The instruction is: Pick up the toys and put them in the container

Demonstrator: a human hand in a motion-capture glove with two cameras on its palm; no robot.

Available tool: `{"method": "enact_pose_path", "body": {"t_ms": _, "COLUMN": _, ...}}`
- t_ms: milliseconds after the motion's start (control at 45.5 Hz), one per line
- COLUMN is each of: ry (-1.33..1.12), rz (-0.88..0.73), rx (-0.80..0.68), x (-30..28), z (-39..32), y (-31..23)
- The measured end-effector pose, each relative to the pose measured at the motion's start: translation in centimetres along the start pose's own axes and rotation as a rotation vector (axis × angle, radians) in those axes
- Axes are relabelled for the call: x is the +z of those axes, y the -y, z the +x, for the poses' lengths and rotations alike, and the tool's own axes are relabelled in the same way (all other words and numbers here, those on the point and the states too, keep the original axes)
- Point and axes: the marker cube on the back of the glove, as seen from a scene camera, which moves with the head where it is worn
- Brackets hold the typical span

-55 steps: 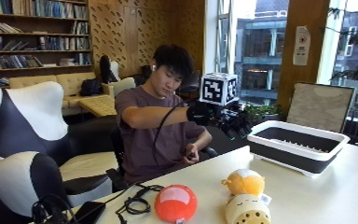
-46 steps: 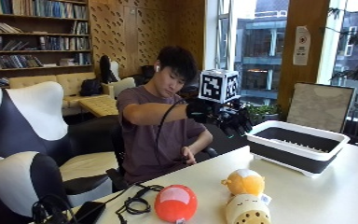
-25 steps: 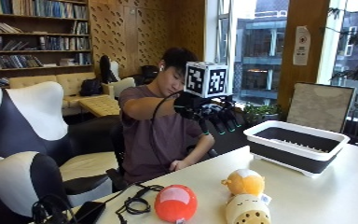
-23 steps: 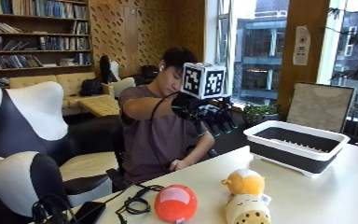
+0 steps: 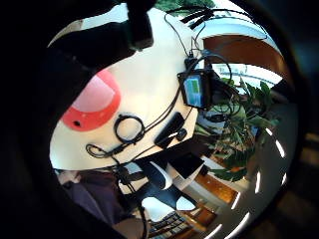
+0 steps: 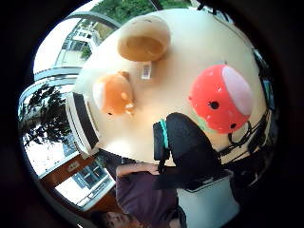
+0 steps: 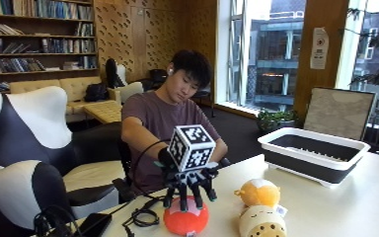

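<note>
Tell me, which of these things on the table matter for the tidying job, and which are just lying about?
Part of the job:
round red plush toy
orange plush toy
cream plush toy
white-rimmed dark container
black-gloved right hand, spread above the red toy

Just lying about:
coiled black cables
small black screened device

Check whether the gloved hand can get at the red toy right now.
Probably yes. The gloved hand hangs right above the red toy with fingers spread downward, and nothing sits between them; the other toys lie off to the side.

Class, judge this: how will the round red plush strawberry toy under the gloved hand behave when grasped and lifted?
The round red plush strawberry toy looks soft, so it probably squashes under the spread fingers. Being rounded, it may roll if nudged. Likely light for its bulk.
</note>
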Motion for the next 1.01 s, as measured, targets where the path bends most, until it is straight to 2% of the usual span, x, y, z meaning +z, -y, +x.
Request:
{"method": "enact_pose_path", "body": {"t_ms": 110, "ry": 0.036, "rz": -0.146, "rx": -0.018, "x": 4.4, "z": 0.3, "y": 0.7}}
{"method": "enact_pose_path", "body": {"t_ms": 198, "ry": 0.015, "rz": -0.17, "rx": -0.011, "x": 6.5, "z": 0.6, "y": 1.2}}
{"method": "enact_pose_path", "body": {"t_ms": 286, "ry": -0.026, "rz": -0.111, "rx": 0.012, "x": 7.8, "z": 0.9, "y": 1.8}}
{"method": "enact_pose_path", "body": {"t_ms": 549, "ry": 0.163, "rz": 0.173, "rx": -0.017, "x": 8.4, "z": 0.9, "y": 3.5}}
{"method": "enact_pose_path", "body": {"t_ms": 747, "ry": 0.248, "rz": 0.218, "rx": -0.074, "x": 4.1, "z": -1.4, "y": 2.2}}
{"method": "enact_pose_path", "body": {"t_ms": 1011, "ry": 0.241, "rz": 0.388, "rx": -0.208, "x": -10.4, "z": -6.5, "y": -2.9}}
